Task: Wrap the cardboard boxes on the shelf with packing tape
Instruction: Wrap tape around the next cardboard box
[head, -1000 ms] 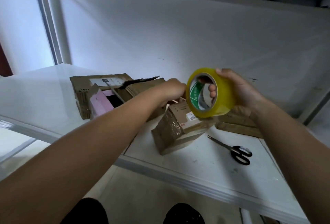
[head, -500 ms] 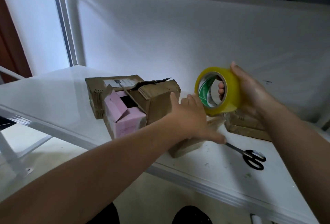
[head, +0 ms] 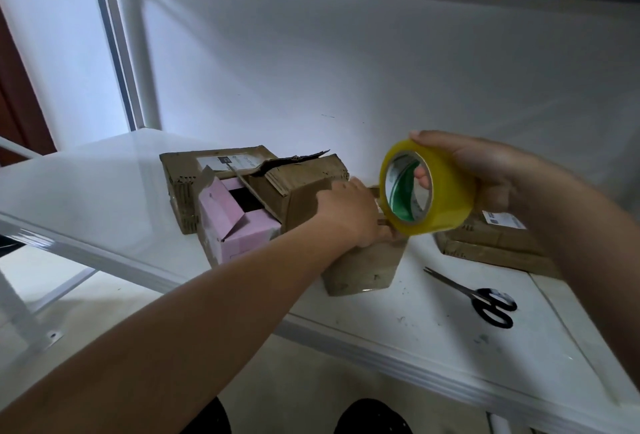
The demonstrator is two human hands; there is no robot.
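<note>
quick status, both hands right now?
Left hand: on the small box, fingers hidden behind the tape roll; grip cannot be told.
Right hand: holding the tape roll, fingers through its core.

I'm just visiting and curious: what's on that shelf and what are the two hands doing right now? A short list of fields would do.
setting: white metal shelf
right hand: holds the yellow tape roll, a finger through its core, raised above the shelf
left hand: rests on the small taped box; grip not clear
left of it: open cardboard box with a pink box in front
right: flat labelled box at the back
tool: black-handled scissors, lying untouched on the shelf
</note>
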